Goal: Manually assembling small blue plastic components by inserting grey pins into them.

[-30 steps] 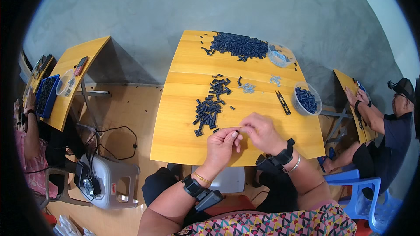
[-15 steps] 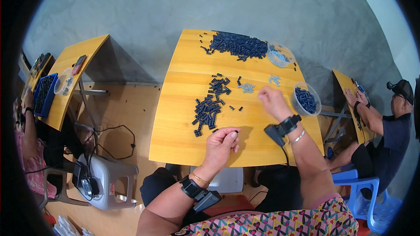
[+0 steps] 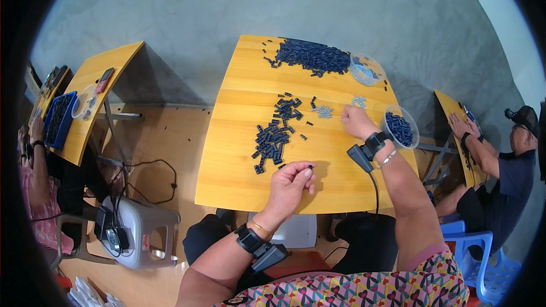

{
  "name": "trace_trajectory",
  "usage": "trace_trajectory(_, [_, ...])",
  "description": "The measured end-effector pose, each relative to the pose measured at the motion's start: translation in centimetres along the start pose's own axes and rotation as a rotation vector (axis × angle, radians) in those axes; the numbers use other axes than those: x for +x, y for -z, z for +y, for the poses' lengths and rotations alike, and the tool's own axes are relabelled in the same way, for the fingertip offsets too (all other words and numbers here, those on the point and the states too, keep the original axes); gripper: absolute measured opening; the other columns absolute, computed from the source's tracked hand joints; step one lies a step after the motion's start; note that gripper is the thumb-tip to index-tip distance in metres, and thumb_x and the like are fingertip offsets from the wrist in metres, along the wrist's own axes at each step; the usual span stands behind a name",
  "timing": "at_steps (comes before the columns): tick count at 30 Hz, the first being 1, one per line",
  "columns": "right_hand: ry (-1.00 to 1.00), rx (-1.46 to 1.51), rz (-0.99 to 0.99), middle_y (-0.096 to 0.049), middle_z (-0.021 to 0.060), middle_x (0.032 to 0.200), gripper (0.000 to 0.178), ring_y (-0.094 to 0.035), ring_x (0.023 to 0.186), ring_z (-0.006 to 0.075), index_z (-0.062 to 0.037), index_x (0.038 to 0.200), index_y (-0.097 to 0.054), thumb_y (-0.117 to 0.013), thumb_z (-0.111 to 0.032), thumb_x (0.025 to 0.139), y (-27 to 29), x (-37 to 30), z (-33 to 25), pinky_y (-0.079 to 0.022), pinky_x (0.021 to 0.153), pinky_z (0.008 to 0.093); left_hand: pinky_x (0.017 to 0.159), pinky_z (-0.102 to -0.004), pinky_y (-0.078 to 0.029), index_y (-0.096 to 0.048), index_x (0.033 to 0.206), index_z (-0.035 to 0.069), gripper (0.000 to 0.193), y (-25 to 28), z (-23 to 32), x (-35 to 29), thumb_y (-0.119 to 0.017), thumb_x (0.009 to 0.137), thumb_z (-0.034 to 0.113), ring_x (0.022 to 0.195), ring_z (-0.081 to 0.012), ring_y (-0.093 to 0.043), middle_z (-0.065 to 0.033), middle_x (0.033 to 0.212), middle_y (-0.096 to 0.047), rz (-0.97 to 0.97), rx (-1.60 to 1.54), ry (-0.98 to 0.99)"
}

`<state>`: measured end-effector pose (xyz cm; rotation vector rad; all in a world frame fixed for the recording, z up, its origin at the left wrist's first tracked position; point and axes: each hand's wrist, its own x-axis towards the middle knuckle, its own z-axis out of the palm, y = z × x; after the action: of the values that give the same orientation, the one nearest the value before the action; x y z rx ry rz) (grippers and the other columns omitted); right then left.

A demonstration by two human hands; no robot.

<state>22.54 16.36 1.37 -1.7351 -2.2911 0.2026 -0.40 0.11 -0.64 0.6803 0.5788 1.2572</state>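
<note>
Close to the table's near edge, my left hand (image 3: pixel 289 186) is closed, pinching a small black plastic part (image 3: pixel 310 167) between thumb and fingertips. My right hand (image 3: pixel 359 123) is over the table's right half with its fingers curled in, just short of a small scatter of silver-grey pieces (image 3: pixel 359 101). Whatever its fingertips hold is hidden. To its left is another little pile of silver-grey pieces (image 3: pixel 325 112). A loose heap of short black plastic parts (image 3: pixel 272 141) spreads across the middle, left of both hands.
The yellow wooden table (image 3: pixel 227 185) carries a big black heap (image 3: pixel 313 55) at its far side. Beside it stands a clear tub (image 3: pixel 364 79) of light pieces; another tub (image 3: pixel 414 139) with black parts sits at the right edge. People work at side tables; a grey stool (image 3: pixel 133 233) stands left.
My right hand has moved slightly away from me, closer to the far silver-grey scatter, its fingers curled. The left hand keeps its pinch on the black part. The whole view has shifted a little.
</note>
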Motion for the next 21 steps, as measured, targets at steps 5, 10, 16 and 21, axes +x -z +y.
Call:
trace_trajectory(5, [-0.05,0.828,-0.097,-0.057,0.006,0.076,0.007,-0.058,0.066,0.0144,0.0004,0.086,-0.052,-0.056,-0.002,0.081,2.0,-5.1,-5.8,-0.047,0.06,0.0263,0.06,-0.0245,-0.046,-0.057,0.102,-0.002,0.015,0.7,-0.2,0.0,-0.049,0.089,0.001,0.066,-0.0113,-0.048,-0.0051,0.079,-0.055,-0.01,0.021,0.005])
trace_trajectory(10, [-0.033,1.33,-0.132,-0.055,0.0038,0.078,0.008,-0.056,0.065,0.0117,-0.0009,0.09,-0.051,-0.055,-0.001,0.084,0.8,-10.1,-9.9,-0.046,0.062,0.0225,0.063,-0.0253,-0.047,-0.057,0.102,-0.001,0.016,1.0,-0.4,0.1,-0.049,0.088,0.001,0.069,-0.0122,-0.051,-0.0053,0.082,-0.056,-0.017,0.01,0.002])
trace_trajectory(16, [0.057,1.444,-0.107,-0.055,0.0031,0.082,0.009,-0.056,0.072,0.0104,-0.0003,0.093,-0.052,-0.055,0.0,0.084,-1.0,-11.1,-9.5,-0.046,0.067,0.0218,0.067,-0.0261,-0.047,-0.058,0.101,-0.001,0.016,0.9,-0.7,0.4,-0.051,0.088,0.0,0.069,-0.014,-0.053,-0.0069,0.086,-0.058,-0.022,0.022,-0.006])
trace_trajectory(21, [0.088,1.445,-0.146,-0.055,0.0031,0.084,0.011,-0.057,0.076,0.0105,-0.0008,0.095,-0.051,-0.055,0.0,0.085,-0.7,-11.2,-9.5,-0.047,0.07,0.0228,0.067,-0.0262,-0.047,-0.059,0.1,-0.002,0.015,0.9,-0.6,0.3,-0.051,0.087,-0.001,0.071,-0.0148,-0.053,-0.0078,0.087,-0.059,-0.026,0.046,0.016])
